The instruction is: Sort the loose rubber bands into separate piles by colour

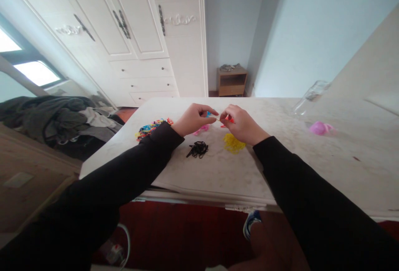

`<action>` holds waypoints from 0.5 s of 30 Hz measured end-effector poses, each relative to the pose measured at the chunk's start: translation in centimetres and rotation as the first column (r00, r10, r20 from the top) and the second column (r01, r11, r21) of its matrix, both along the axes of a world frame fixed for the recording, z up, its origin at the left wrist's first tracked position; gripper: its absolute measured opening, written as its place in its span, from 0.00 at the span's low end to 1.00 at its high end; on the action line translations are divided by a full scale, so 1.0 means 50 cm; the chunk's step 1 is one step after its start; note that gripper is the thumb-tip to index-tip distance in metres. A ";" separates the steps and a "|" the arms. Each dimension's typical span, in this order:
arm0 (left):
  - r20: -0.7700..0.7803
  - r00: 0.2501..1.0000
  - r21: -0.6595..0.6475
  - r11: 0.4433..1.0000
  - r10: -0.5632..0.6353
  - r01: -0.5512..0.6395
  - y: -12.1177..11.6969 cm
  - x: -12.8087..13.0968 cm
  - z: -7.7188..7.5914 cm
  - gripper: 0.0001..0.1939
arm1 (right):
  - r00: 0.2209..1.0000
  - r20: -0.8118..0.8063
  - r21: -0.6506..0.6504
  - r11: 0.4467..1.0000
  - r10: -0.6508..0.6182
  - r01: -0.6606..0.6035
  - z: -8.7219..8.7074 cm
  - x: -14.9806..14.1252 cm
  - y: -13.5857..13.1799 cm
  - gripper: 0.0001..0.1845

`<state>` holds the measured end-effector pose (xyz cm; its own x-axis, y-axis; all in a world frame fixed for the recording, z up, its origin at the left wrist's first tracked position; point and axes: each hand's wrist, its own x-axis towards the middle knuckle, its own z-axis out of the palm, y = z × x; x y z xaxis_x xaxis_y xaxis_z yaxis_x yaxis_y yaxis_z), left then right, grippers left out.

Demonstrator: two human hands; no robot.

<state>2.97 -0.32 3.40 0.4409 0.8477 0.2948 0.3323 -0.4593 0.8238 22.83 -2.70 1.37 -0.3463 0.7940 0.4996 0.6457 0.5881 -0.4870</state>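
My left hand (193, 120) and my right hand (239, 124) meet over the table, fingertips almost touching. A thin pale strand, too small to name, seems to run between them. My right thumb and fingers are pinched together; my left thumb and index finger curve toward the same spot. Beneath and around the hands lie piles of small loops like rubber bands: black bands (198, 149), yellow bands (234, 143), pink bands (202, 129) and a mixed-colour heap (153, 127) by my left wrist. Red bands (228, 121) and blue bands (208, 114) are partly hidden behind my fingers.
On the white table (280, 158), a clear container (311, 96) lies at the far right, with a pink object (319, 128) nearer. Dark clothes (62, 121) are heaped at the left. A white wardrobe (140, 13) and a small wooden cabinet (232, 82) stand behind.
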 end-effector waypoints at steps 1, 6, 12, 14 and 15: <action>-0.021 1.000 0.025 1.000 -0.003 0.004 0.000 0.000 -0.001 0.05 | 1.000 -0.005 0.004 1.000 -0.001 0.001 0.000 0.000 0.000 0.06; -0.070 0.998 0.070 0.998 -0.002 0.007 0.002 0.002 -0.004 0.04 | 0.999 -0.032 0.010 0.999 -0.033 0.033 0.002 0.002 0.002 0.07; -0.114 0.993 0.044 0.999 -0.013 0.018 0.005 0.001 -0.004 0.04 | 0.973 -0.122 0.048 0.978 -0.197 0.204 0.001 0.021 0.007 0.06; -0.104 0.995 0.068 0.998 -0.003 0.010 0.006 0.001 -0.006 0.04 | 0.976 -0.118 0.051 0.981 -0.181 0.188 0.001 0.023 0.008 0.07; -0.092 0.996 0.086 0.996 0.007 0.001 0.007 0.001 -0.007 0.03 | 0.981 -0.111 0.049 0.985 -0.160 0.166 0.001 0.021 0.008 0.07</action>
<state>3.01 0.01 3.04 0.4673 0.8223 0.3246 0.4064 -0.5259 0.7472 23.90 -2.33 1.44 -0.1574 0.8043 0.5729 0.6817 0.5082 -0.5262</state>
